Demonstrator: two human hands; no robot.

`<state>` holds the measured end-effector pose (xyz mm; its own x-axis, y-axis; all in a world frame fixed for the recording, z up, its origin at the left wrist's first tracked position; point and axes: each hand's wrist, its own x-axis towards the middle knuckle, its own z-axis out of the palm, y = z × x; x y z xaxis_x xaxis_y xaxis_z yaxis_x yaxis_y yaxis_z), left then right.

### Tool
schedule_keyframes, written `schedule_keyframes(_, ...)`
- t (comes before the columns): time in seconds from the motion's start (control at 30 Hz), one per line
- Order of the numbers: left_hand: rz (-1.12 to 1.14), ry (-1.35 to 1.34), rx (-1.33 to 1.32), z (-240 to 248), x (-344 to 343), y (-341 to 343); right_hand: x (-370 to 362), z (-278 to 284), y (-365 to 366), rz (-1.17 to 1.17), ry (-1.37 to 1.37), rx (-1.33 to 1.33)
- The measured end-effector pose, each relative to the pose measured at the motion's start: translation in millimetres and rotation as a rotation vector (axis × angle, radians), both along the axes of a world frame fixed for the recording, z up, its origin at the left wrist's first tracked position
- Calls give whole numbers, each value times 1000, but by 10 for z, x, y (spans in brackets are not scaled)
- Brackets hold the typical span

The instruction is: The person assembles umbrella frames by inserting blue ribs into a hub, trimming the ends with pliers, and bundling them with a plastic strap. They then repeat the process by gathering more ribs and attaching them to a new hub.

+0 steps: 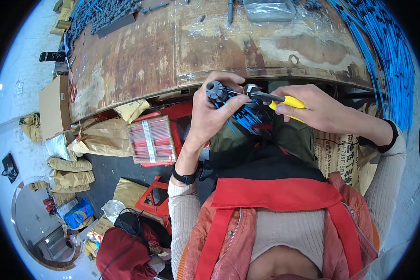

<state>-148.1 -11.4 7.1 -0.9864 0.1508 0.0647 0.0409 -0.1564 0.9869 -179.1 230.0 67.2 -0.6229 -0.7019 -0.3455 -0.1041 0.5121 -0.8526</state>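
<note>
My left hand [205,116] is closed around a dark grey, ribbed round plastic part [215,92] with a hole in its end. Thin blue rods [248,120] hang in a bunch just below that hand, over my lap. A pair of pliers with yellow handles [291,106] is gripped in my right hand [319,108]. The pliers' metal jaws [252,89] point left and sit beside my left thumb. A thin, light strand [235,91] runs between the grey part and the jaws; whether the jaws bite on it I cannot tell.
Ahead lies a worn wooden table [210,56], with piled grey parts [105,16], a clear plastic tray [269,10] and long blue rods [387,51]. To the left are a cardboard box [54,108], a bundle of thin clear rods [150,140], paper sacks [105,137] and a red stool [151,198].
</note>
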Motion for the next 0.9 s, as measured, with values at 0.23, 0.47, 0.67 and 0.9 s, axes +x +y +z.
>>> schedule_keyframes(0.23, -111, 159, -227, -88, -26, -108, 8, -86, 10, 40, 91, -57)
schedule_keyframes(0.47, -90, 121, -201, -85, -16, -100, 75, -31, -37, 30, 123, 0)
schedule_keyframes(0.67, -77, -5, -39, 34, -9, -25, 27, -68, -9, 18, 246, 67)
schedule_keyframes(0.9, -207, 190, -95, -122, -111, -184, 112, -28, -1, 147, 426, 106)
